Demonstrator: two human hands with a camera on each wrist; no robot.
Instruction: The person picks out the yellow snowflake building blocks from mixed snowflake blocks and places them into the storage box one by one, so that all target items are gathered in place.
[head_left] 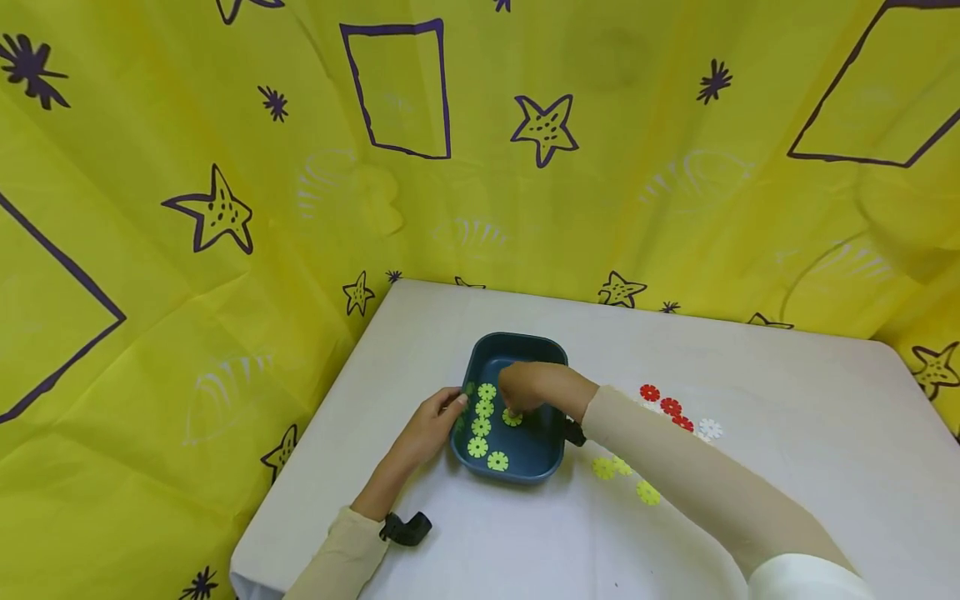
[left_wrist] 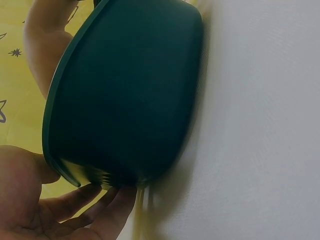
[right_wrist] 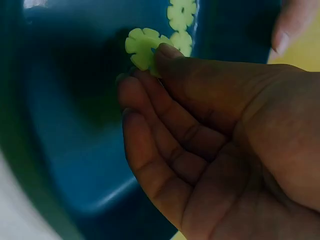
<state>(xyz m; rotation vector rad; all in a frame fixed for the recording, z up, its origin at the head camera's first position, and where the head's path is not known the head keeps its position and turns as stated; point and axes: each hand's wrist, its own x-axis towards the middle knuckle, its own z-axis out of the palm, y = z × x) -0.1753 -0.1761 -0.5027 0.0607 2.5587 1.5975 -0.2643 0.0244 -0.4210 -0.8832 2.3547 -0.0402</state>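
A dark teal plastic tub (head_left: 551, 450) stands on the white table. My left hand (head_left: 429, 429) grips its left wall, thumb at the rim and fingers along the outside in the left wrist view. Inside the tub, my right hand (head_left: 534, 387) pinches a yellow-green notched plastic disc (right_wrist: 142, 46) between thumb and fingertips, low over the floor. Several like discs (head_left: 481, 427) lie in a column along the tub's left side, and another disc (head_left: 498, 461) lies at its near end.
On the table right of the tub lie several red discs (head_left: 671, 407), a white disc (head_left: 709, 428) and several yellow discs (head_left: 603, 467), partly hidden by the right sleeve (head_left: 675, 467). A yellow patterned curtain (head_left: 480, 200) hangs behind and left of the table.
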